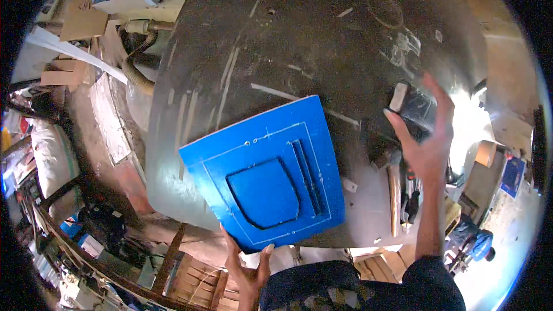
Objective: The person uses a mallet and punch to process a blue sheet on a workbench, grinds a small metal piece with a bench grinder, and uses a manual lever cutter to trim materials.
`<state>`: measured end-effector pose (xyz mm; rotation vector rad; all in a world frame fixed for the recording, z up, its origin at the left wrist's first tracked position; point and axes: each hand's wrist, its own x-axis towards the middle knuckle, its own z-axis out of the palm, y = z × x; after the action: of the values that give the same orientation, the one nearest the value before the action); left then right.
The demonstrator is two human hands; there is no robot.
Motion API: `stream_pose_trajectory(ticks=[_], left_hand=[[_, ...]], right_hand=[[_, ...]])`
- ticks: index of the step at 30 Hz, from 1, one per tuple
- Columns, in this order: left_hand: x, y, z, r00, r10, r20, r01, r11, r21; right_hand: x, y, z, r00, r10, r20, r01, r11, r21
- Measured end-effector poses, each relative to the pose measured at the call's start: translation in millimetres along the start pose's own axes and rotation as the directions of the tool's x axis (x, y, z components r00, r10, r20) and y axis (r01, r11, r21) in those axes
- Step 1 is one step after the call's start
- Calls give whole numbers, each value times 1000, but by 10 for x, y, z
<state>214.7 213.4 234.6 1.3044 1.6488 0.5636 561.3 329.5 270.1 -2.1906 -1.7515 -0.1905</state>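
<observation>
A flat blue board (199,164) lies tilted on the dark worktop. White marked lines run along its edges, around a rounded cut outline and a long narrow slot. My left hand (247,268) grips its near edge, thumb on the top face. My right hand (426,141) is stretched out over the right side of the worktop, thumb and fingers spread, slightly blurred and holding nothing. Near its thumb sits a small pale block (398,97), beside a dark, shiny item I cannot make out. Several tools with dark handles (410,198) lie beneath my right wrist.
The dark, scratched worktop (322,34) fills the middle. A pale wooden strip (394,201) lies by the tools. Left stand a ribbed hose (138,75), a white sack (55,155) and cardboard pieces (83,23). A person in blue (475,242) sits at the far lower right.
</observation>
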Motion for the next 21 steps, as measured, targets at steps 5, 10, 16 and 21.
stream_pose_trajectory(ticks=[5, 10, 16, 21], left_hand=[[-63, -74, 29, 999, -30, -26, 29, 999, -37], [-65, -18, 16, 982, -188, 19, 189, 982, -28], [197, -205, -89, 990, 141, -27, -136, 981, 141], [218, 24, -37, 994, -106, 0, 106, 991, -78]], right_hand=[[-336, -782, -157, 787, 129, 604, -610, 314, 728], [-316, -857, 1, 702, -64, 709, -696, 147, 702], [-197, -867, 187, 752, -108, 651, -650, 44, 758], [-281, -856, 79, 707, -96, 700, -696, 76, 714]])
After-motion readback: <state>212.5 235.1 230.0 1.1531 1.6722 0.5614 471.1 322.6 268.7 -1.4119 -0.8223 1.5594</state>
